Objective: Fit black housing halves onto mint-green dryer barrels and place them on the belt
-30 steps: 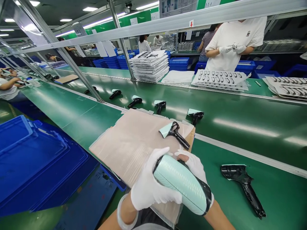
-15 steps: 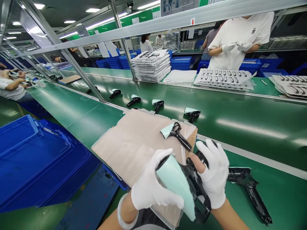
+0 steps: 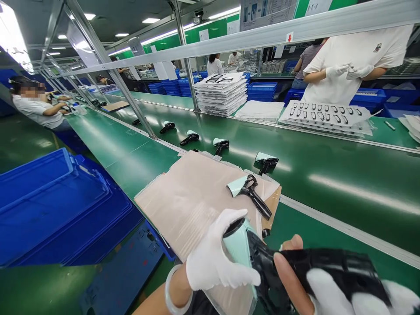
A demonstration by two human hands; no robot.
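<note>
Head view: left hand clamped round mint barrel, right hand round black handle, of one dryer-like housing, beside near right edge of pinkish sheet. Step looks like two-handed check; next move seems to call for steady grip. Second housing on sheet. Beyond sheet, along green counter: four more housings, plus dark item part-hidden behind post.

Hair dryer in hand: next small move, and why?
I'd probably turn the hair dryer slightly by its black handle: the right hand grips that handle, while the left hand cups the pale green barrel, seemingly steady enough to guide it.
</note>
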